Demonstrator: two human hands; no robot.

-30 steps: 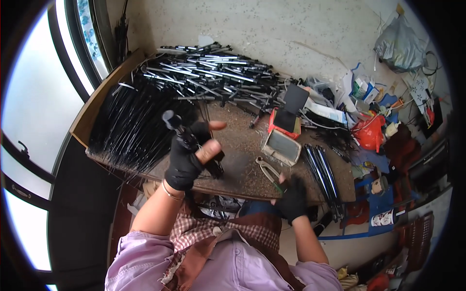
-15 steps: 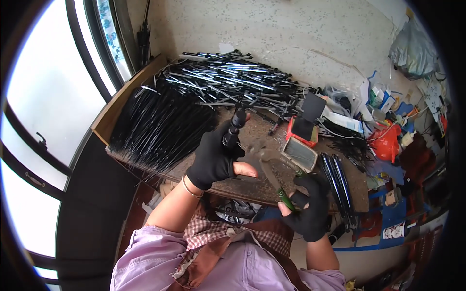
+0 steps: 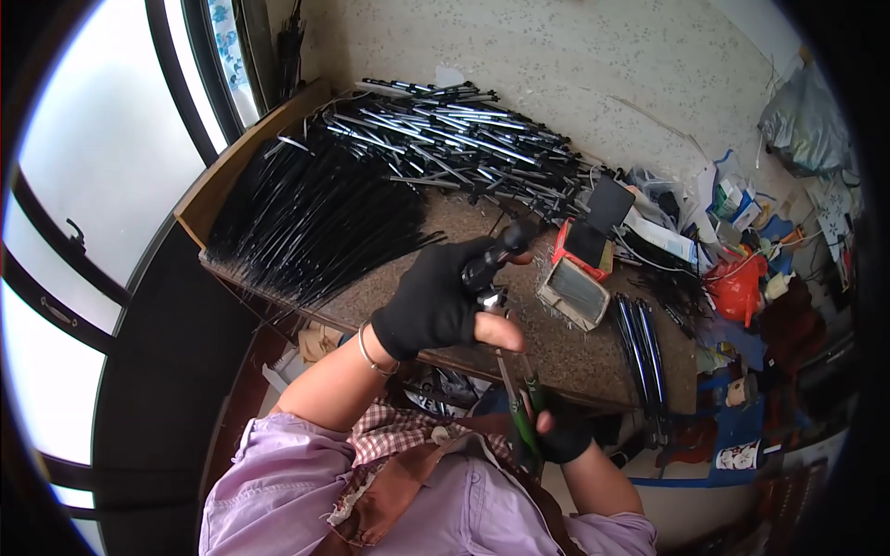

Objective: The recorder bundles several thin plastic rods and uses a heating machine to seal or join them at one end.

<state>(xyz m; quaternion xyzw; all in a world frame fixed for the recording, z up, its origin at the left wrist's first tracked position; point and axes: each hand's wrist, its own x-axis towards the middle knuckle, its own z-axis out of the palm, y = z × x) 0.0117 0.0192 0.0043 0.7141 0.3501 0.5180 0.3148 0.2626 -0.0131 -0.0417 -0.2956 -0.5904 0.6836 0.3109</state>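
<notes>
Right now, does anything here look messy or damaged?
Yes. The brown cloth at lower middle has a ragged, pale-fraying edge, so it looks worn. At right, the clutter around a red bag lies jumbled, unlike the black rods at left, laid roughly side by side.

A hand could pass over the tabletop (image 3: 565,357) in front of the pale rectangular block (image 3: 575,292); the red box (image 3: 584,245) stands in the way behind the block; dark tubes (image 3: 642,352) just to its right leave a narrow gap; left of it, the gloved left hand (image 3: 431,301) and its black fitting (image 3: 479,275) obstruct passage; farther left, thin black rods (image 3: 315,222) bar the way.
</notes>
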